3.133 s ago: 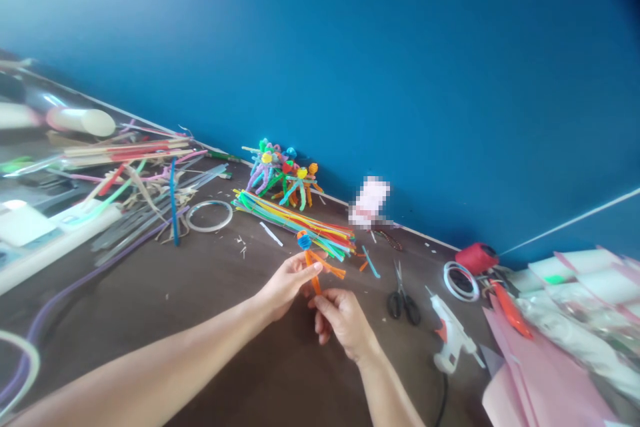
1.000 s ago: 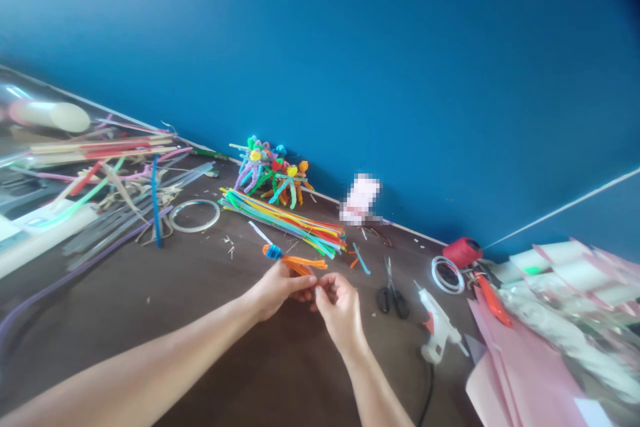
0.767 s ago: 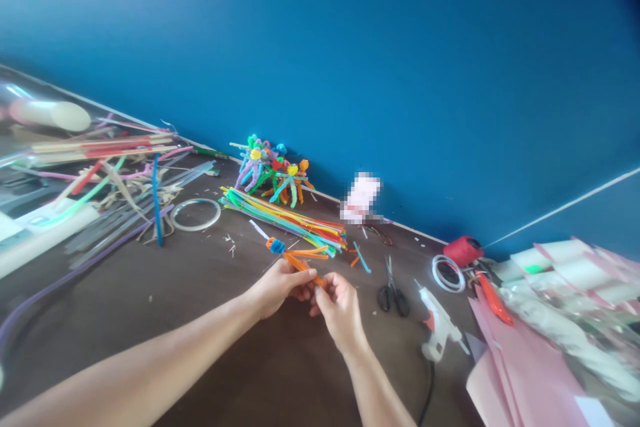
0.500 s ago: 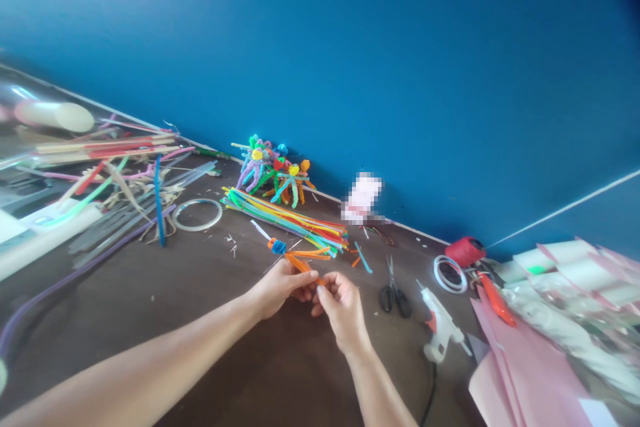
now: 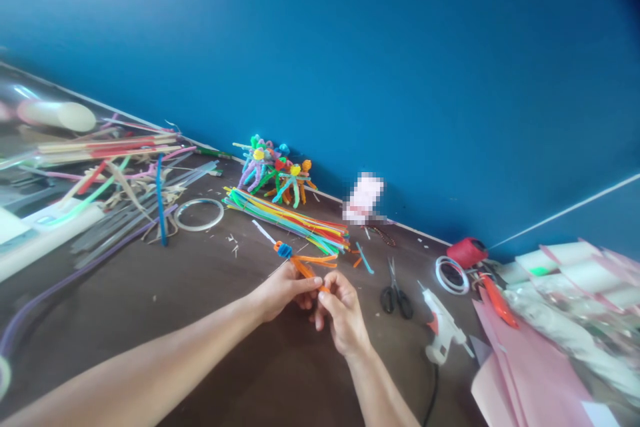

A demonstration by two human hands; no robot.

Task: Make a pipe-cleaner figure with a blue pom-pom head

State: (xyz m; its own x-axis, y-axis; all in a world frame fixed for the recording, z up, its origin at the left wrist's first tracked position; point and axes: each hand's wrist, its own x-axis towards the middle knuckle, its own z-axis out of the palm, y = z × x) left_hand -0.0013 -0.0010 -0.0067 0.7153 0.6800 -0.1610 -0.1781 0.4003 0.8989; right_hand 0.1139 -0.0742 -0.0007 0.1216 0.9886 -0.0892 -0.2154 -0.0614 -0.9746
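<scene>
An orange pipe-cleaner figure (image 5: 300, 261) with a blue coiled head is held between both hands above the dark table (image 5: 200, 293). My left hand (image 5: 283, 290) pinches its orange body from the left. My right hand (image 5: 343, 310) pinches the lower end from the right, fingers curled. The figure tilts up and to the left, its blue head farthest from me.
A bundle of coloured pipe cleaners (image 5: 290, 220) and several finished figures (image 5: 275, 170) lie by the blue wall. Black scissors (image 5: 395, 293), a white glue gun (image 5: 443, 330), tape rings (image 5: 199, 213), a red spool (image 5: 465, 252) and pink paper (image 5: 530, 373) sit right. Sticks clutter the left.
The figure went from upright to tilted left, its blue head swinging down and left. Both hands stayed pinched on it and closed up together at its lower end.
</scene>
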